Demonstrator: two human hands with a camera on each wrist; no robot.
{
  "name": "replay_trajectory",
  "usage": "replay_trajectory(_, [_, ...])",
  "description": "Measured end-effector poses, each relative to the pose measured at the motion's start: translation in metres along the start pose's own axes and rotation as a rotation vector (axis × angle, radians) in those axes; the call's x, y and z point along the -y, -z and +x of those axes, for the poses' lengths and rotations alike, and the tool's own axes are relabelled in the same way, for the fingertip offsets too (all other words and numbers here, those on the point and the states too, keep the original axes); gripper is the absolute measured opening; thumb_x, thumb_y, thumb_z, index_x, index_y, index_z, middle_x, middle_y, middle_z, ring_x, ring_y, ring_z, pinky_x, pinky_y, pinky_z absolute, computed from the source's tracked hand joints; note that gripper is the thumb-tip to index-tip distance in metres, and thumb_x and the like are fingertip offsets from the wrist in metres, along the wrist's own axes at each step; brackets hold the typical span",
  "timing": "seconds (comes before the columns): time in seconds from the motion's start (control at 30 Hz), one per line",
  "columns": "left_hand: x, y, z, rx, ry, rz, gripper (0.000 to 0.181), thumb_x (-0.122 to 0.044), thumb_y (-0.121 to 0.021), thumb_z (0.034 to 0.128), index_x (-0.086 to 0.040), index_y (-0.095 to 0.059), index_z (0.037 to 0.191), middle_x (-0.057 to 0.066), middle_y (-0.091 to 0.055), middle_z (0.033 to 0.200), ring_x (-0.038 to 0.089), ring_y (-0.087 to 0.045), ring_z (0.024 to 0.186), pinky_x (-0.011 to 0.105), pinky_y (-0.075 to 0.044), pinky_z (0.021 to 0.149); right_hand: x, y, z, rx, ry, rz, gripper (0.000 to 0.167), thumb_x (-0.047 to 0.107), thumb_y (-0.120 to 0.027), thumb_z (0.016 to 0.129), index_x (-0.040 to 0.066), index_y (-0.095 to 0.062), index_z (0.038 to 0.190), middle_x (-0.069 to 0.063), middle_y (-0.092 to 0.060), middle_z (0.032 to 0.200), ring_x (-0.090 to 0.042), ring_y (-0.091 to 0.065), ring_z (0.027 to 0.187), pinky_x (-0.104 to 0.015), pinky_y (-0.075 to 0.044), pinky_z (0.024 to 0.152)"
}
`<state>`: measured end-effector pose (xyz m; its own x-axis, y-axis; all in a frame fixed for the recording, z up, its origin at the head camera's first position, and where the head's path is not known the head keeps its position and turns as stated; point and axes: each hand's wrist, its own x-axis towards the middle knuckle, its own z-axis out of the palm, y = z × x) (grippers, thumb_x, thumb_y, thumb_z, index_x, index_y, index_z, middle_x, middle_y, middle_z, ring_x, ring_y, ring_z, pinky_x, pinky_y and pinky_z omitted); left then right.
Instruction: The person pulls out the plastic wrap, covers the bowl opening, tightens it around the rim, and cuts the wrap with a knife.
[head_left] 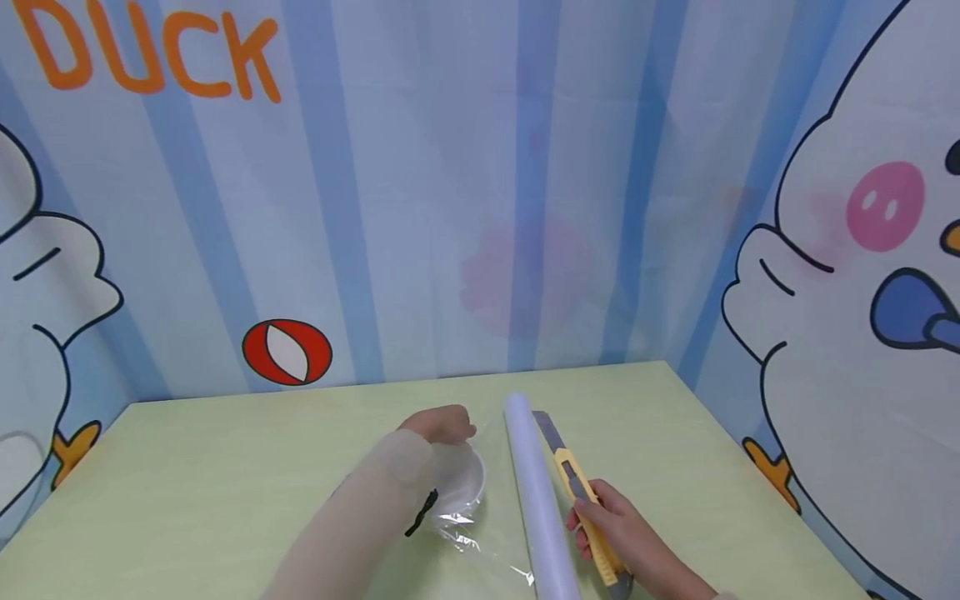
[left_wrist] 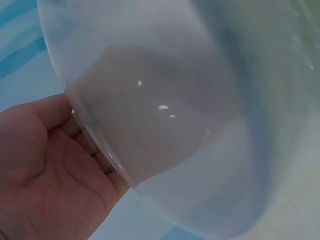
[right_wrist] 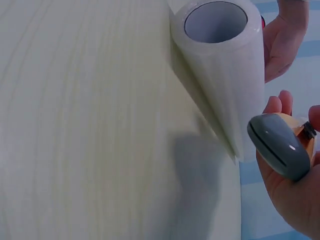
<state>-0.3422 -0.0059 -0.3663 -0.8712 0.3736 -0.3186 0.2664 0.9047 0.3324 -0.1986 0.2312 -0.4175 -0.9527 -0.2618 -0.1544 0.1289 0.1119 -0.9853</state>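
A white bowl (head_left: 461,479) stands on the table with clear plastic wrap (head_left: 480,546) over it, running toward the roll. My left hand (head_left: 441,423) is at the bowl's far rim; in the left wrist view the thumb and fingers of that hand (left_wrist: 55,165) hold the edge of the wrapped bowl (left_wrist: 210,190), fingertips hidden behind it. A yellow utility knife (head_left: 581,492) with a grey front end is gripped in my right hand (head_left: 618,529), just right of the wrap roll (head_left: 538,500). In the right wrist view the knife's grey butt end (right_wrist: 280,145) faces the camera.
The wrap roll lies lengthwise between my two hands, its hollow core (right_wrist: 216,22) showing in the right wrist view. The pale yellow-green table (head_left: 247,483) ends at a striped blue curtain (head_left: 420,208) behind and at the sides. A black strip (head_left: 422,512) shows by the left sleeve.
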Motion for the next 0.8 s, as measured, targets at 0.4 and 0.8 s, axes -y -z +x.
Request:
replay_trajectory(0.4, [-0.005, 0.0, 0.014, -0.004, 0.11, -0.139, 0.023, -0.014, -0.041, 0.0882, -0.007, -0.051, 0.069, 0.004, -0.052, 0.075, 0.017, -0.045, 0.072, 0.03, -0.039, 0.072, 0.013, -0.021, 0.001, -0.049, -0.106, -0.08, 0.031, 0.017, -0.039, 0.096, -0.001, -0.031, 0.12, -0.005, -0.056, 0.082, -0.014, -0.053, 0.062, -0.025, -0.046, 0.061])
replay_trajectory(0.8, [-0.002, 0.007, 0.019, 0.056, 0.148, -0.255, 0.035, -0.011, -0.033, 0.0943, 0.002, -0.054, 0.119, 0.014, -0.062, 0.109, 0.023, -0.058, 0.099, 0.034, -0.048, 0.087, 0.019, -0.026, 0.001, -0.076, -0.088, -0.057, 0.03, 0.013, -0.039, 0.095, -0.003, -0.033, 0.12, -0.004, -0.057, 0.082, -0.012, -0.053, 0.058, -0.024, -0.048, 0.06])
